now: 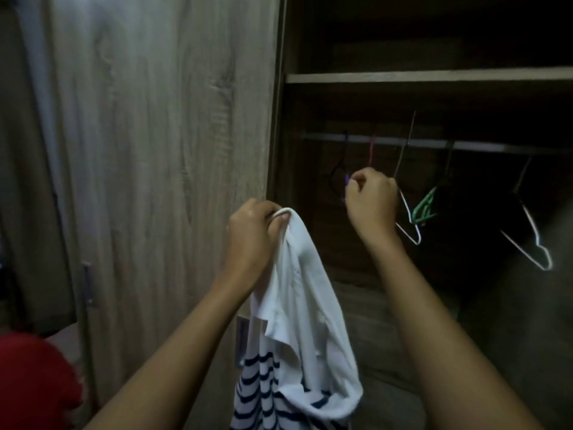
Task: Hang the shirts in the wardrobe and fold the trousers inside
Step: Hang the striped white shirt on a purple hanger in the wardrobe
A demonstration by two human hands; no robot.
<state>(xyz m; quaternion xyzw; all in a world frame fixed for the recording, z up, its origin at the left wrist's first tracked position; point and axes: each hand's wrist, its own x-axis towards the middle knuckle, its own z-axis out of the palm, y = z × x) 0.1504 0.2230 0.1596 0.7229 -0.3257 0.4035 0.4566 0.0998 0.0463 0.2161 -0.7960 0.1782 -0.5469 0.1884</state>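
My left hand grips the top of a white shirt with dark blue stripes on its lower part; the shirt hangs down in front of the open wardrobe. My right hand is raised inside the wardrobe with its fingers curled round a white wire hanger, whose hook rises toward the metal rail. Which other hanger wires the fist also touches is hidden.
Several more hangers hang on the rail: a black and purple one, a pink one, a green one, a white one at right. A wooden shelf sits above. The shut wardrobe door fills the left. Something red lies bottom left.
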